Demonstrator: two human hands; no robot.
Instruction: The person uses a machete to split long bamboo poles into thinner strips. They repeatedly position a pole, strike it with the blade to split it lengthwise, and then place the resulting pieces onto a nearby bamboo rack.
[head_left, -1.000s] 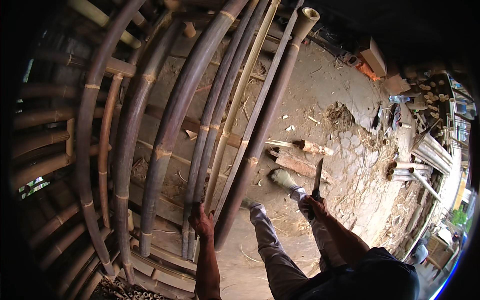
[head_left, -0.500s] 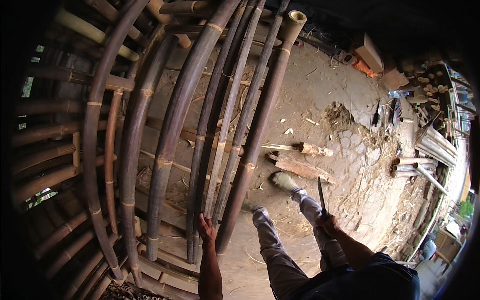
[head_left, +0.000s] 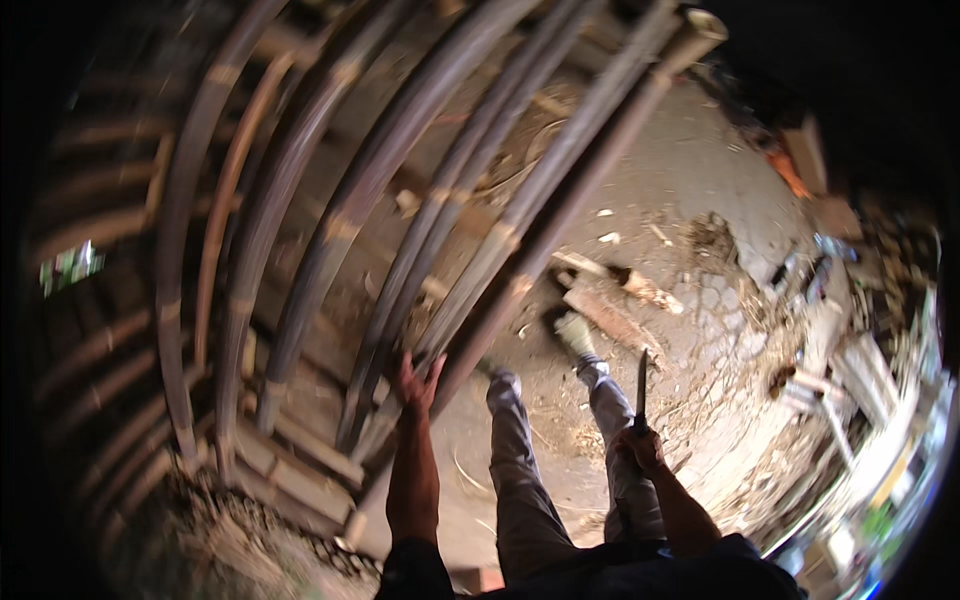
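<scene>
My left hand (head_left: 416, 388) rests against the lower part of a split bamboo strip (head_left: 500, 240), its fingers and thumb spread apart. A dark bamboo pole (head_left: 585, 187) with a pale cut end lies just right of the strip. On the left, slimmer dark bamboo pieces (head_left: 438, 200) run alongside, followed by a thick dark pole (head_left: 342, 228). Closed around the dark handle of a long knife (head_left: 642, 385), my right hand (head_left: 642, 448) is in front of my right leg. The blade points away from me. Motion blurs the bamboo.
A rough wood slab (head_left: 610, 322) and a short log (head_left: 652, 290) lie on the dirt floor beyond my feet. More bamboo poles (head_left: 180, 250) form a rack at left. Cut bamboo lengths (head_left: 865, 375), a box (head_left: 803, 150) and clutter line the right side.
The view has turned, and the bamboo appears more slanted. The split strip now lies close beside the right-hand pole. My left hand's fingers have spread; my right hand keeps the knife.
</scene>
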